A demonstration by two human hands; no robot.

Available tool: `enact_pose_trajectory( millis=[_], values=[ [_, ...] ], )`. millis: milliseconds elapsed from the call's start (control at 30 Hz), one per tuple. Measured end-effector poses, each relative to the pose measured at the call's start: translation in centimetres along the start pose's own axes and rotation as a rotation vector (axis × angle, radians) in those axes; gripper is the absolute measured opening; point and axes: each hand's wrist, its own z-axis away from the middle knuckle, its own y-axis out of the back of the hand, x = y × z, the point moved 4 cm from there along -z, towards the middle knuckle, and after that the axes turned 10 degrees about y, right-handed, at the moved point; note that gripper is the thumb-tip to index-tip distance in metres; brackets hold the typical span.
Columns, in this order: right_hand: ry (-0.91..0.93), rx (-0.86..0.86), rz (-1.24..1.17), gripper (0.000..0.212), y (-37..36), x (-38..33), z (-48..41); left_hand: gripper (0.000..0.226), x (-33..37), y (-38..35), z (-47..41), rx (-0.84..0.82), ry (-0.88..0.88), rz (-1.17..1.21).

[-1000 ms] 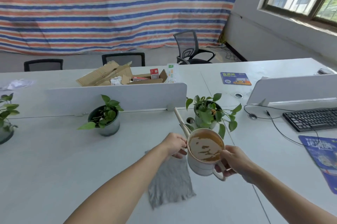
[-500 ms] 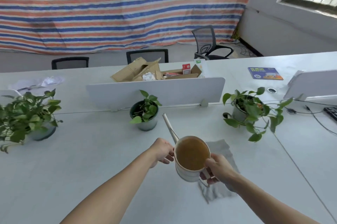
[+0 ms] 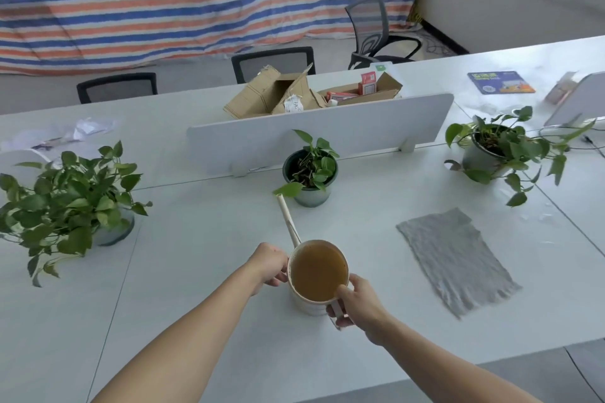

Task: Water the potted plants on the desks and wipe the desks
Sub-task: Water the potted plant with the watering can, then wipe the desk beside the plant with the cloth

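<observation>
Head view: right hand grips watering can by its handle; left hand curls round its side.

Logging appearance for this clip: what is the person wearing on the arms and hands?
The left hand and right hand are bare: no gloves, no rings visible. Both forearms are uncovered down to the frame edge, with no sleeve, watch or bracelet showing.

A watering can of brown water points at the middle potted plant; grey cloth lies flat.
</observation>
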Motion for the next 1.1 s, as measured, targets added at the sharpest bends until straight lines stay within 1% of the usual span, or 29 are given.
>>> enact_pose_trajectory(
  millis=[267, 467, 533, 600, 667, 767, 833, 900, 1000, 1100],
  values=[
    [-0.006, 0.023, -0.041, 0.030, -5.4, -0.2, -1.0, 0.018, -2.5, 4.0, -2.0, 0.069, 0.008, 0.065],
    [0.001, -0.003, -0.051, 0.026, -6.3, -0.3, -0.8, 0.014, -2.5, 4.7, -2.5, 0.057, 0.005, 0.037],
    [-0.015, -0.037, -0.020, 0.024, -6.0, -0.4, -0.8, 0.013, -2.2, 4.8, -2.7, 0.093, -0.004, 0.030],
    [-0.032, -0.068, 0.030, 0.023, -5.2, -0.4, -0.8, 0.013, -1.4, 4.9, -2.8, 0.171, -0.037, 0.030],
    [-0.037, -0.044, 0.069, 0.022, -3.7, -0.6, -0.7, 0.014, 0.3, 4.7, -2.2, 0.224, -0.094, 0.027],
    [-0.050, 0.066, 0.074, 0.024, -0.2, -1.0, -0.7, 0.011, 3.6, 3.5, -1.3, 0.233, -0.194, 0.028],
    [-0.051, 0.134, 0.079, 0.023, 2.6, -1.4, -0.7, 0.014, 5.7, 2.4, -0.9, 0.229, -0.247, 0.023],
    [-0.042, 0.207, 0.076, 0.025, 6.0, -1.8, -0.7, 0.016, 8.0, 0.7, -0.5, 0.211, -0.301, -0.001],
    [-0.027, 0.302, 0.069, 0.022, 10.9, -2.2, -0.5, 0.014, 11.3, -2.4, 0.1, 0.155, -0.364, -0.038],
    [-0.015, 0.374, 0.082, 0.019, 15.8, -2.5, -0.6, 0.022, 14.3, -5.9, 0.3, 0.096, -0.393, -0.051]
  ],
)
